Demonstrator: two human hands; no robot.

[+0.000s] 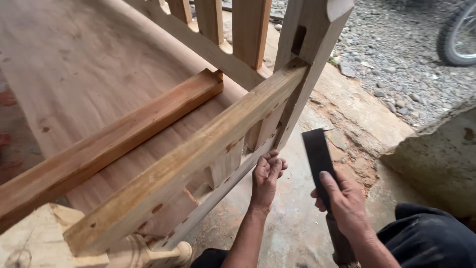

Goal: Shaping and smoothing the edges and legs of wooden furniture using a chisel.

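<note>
My left hand (267, 174) grips the lower rail (223, 191) of a wooden furniture frame, fingers curled around it just under the thick top beam (198, 151). My right hand (342, 198) holds a tool with a flat dark metal head (317, 154) and a wooden handle, index finger laid along the head. The tool is raised to the right of the frame's corner post (307, 64), not touching it. The beam's end meets that post.
A second thick beam (109, 144) lies across a large plywood sheet (74, 69). Upright slats (250, 30) stand behind. Gravel (396, 59) and a wheel (458, 34) are at the upper right. A concrete block (436, 159) sits to the right.
</note>
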